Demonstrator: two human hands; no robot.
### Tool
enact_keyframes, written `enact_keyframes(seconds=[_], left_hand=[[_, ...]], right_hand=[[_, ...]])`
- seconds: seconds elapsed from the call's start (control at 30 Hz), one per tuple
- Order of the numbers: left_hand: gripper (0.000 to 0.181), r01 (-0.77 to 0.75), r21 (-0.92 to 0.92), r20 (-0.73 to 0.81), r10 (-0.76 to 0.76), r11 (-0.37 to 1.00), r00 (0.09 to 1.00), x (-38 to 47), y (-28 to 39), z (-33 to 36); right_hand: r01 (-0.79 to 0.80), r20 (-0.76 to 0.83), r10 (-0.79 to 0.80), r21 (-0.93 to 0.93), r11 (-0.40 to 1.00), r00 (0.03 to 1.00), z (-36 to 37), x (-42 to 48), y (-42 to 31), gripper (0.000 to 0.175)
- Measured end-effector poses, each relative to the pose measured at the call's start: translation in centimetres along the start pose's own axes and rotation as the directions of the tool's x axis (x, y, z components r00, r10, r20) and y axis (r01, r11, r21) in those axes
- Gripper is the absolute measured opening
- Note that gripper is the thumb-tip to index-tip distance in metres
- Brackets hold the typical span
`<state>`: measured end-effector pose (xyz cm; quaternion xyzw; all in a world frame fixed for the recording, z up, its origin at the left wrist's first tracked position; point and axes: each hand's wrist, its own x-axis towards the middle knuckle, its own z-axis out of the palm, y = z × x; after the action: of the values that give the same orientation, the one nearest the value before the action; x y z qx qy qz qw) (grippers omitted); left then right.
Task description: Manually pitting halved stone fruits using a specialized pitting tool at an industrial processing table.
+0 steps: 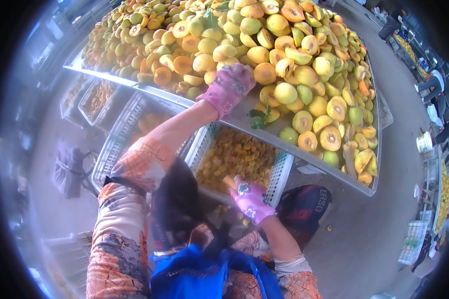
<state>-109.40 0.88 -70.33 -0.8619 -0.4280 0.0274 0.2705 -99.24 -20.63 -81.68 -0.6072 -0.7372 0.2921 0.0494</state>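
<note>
Halved yellow-green stone fruits (pixel 285 92) are heaped on a metal-edged table (pixel 284 144). My left hand (pixel 230 88), in a pink patterned glove, reaches across the table's near edge and touches the heap; its fingers are curled and partly hidden, so whether it holds a fruit is not clear. My right hand (pixel 252 200), in a pink flowered glove, is lower, over the near side of a white plastic crate (pixel 280 175). It grips a light orange-brown object (pixel 230 183), perhaps a tool handle. Small yellow-brown pieces (pixel 243 149) fill much of the crate.
Another white crate (pixel 116 149) with yellow fruit stands to the left, with smaller bins (pixel 97 99) beyond. A brown stick-like handle (pixel 349 160) lies among the fruits at the table's right corner. Green leaves (pixel 260 117) lie near the edge. Other people (pixel 432 86) are far right.
</note>
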Motion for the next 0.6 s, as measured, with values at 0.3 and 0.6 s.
enact_keyframes(seconds=[0.3, 0.6], left_hand=[[0.038, -0.115, -0.486, 0.488, -0.378, -0.866, 0.787, -14.3, -3.0, -4.9], [0.035, -0.332, -0.535, 0.397, -0.579, -0.776, 0.712, -25.4, 0.9, -7.7]], right_hand=[[-0.007, -0.038, 0.019, 0.287, 0.958, 0.999, -1.1, -2.4, -3.4, 0.044], [0.085, -0.123, 0.034, 0.836, 0.542, 0.992, -3.7, -9.0, -13.6, 0.029]])
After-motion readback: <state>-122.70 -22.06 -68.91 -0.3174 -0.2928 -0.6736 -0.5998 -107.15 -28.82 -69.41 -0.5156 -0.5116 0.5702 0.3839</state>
